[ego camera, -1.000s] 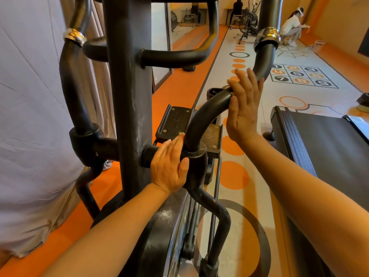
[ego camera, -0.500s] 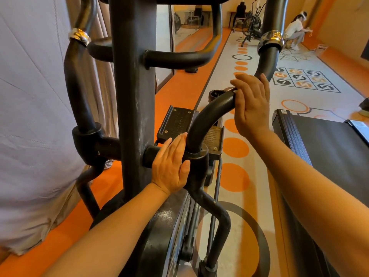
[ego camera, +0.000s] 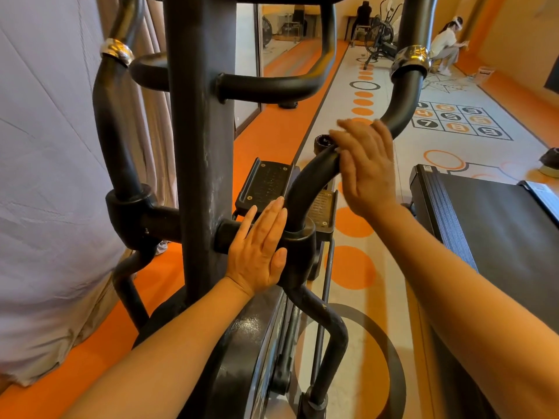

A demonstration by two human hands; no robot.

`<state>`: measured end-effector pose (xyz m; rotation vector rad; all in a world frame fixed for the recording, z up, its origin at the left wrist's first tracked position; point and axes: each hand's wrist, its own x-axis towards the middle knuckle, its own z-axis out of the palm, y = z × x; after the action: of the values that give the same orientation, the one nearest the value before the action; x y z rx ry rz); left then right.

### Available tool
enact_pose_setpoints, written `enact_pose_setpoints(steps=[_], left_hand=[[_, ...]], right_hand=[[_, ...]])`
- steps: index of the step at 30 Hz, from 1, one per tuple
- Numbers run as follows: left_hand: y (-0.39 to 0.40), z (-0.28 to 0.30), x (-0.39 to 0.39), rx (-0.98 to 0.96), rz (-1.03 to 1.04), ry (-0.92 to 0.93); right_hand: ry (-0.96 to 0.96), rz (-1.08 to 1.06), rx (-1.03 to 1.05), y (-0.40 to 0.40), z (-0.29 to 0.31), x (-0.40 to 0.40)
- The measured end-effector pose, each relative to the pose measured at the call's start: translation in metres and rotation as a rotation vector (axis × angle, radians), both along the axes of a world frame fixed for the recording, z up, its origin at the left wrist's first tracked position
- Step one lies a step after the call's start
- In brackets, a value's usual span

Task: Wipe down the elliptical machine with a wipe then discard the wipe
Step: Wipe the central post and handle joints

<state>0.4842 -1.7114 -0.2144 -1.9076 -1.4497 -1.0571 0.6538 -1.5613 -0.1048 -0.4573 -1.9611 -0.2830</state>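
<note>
elliptical machine (ego camera: 201, 146) is standing centre-left on the orange floor (ego camera: 272, 137) | left hand (ego camera: 257, 252) is pressing flat, fingers straight, on the arm pivot (ego camera: 298, 246) | right hand (ego camera: 367, 167) is lying loosely open over the curved handlebar (ego camera: 308, 179) | wipe: cannot tell where

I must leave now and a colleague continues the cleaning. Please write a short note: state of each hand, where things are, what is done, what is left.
Left hand: open, flat against the pivot joint of the elliptical machine.
Right hand: fingers laid over the curved right handlebar, a little blurred; grip unclear.
Wipe: not visible in either hand.
Done: cannot tell which parts are wiped.
Left: find the wipe, finish wiping, discard it.
</note>
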Motion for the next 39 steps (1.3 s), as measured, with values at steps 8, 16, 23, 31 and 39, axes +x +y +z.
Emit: enact_pose_setpoints(steps=[8, 16, 23, 31, 39], left_hand=[[-0.001, 0.002, 0.001, -0.004, -0.005, -0.02], [-0.004, 0.003, 0.004, -0.082, 0.03, -0.05], [-0.015, 0.01, 0.005, -0.229, 0.079, -0.065], [-0.04, 0.005, -0.008, -0.374, 0.011, -0.13], [-0.077, -0.01, -0.041, -0.448, -0.09, -0.087]], right_hand=[[0.322, -0.067, -0.281, 0.007, 0.005, -0.005], [0.042, -0.04, -0.119, -0.04, -0.007, -0.018], [-0.106, -0.03, -0.065, -0.065, -0.012, -0.027], [-0.226, -0.022, -0.14, -0.085, -0.013, -0.027], [-0.304, 0.057, -0.228, -0.119, -0.03, -0.031]])
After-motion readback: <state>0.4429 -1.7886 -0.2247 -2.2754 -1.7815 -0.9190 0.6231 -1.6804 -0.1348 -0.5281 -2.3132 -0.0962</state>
